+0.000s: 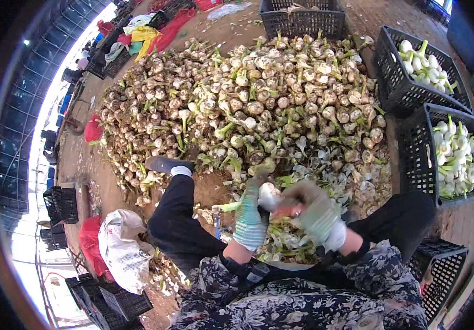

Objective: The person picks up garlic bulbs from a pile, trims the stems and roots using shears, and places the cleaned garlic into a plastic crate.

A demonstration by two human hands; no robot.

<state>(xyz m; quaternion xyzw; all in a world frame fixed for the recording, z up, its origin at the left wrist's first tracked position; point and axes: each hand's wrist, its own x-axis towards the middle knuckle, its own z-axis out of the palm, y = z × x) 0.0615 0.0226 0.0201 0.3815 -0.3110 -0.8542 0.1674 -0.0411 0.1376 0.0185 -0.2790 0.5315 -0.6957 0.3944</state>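
Both hands wear striped, dirt-stained work gloves and meet between the knees. A white bulb (269, 196) with a green stem pointing left is gripped by my left hand (249, 215), its fingers wrapped round it. Right beside the bulb, my right hand (313, 212) is curled and blurred by motion; something reddish shows at its fingers, too unclear to name. Beneath the hands lie loose peeled skins and leaves (286, 242). Just beyond them spreads a large heap of soil-covered bulbs (259, 99).
Black crates of cleaner white bulbs (407, 91) (413, 146) stand at the right. Another black crate (303, 23) is behind the heap. A white sack (120, 250) and stacked black crates (107, 300) lie at the left.
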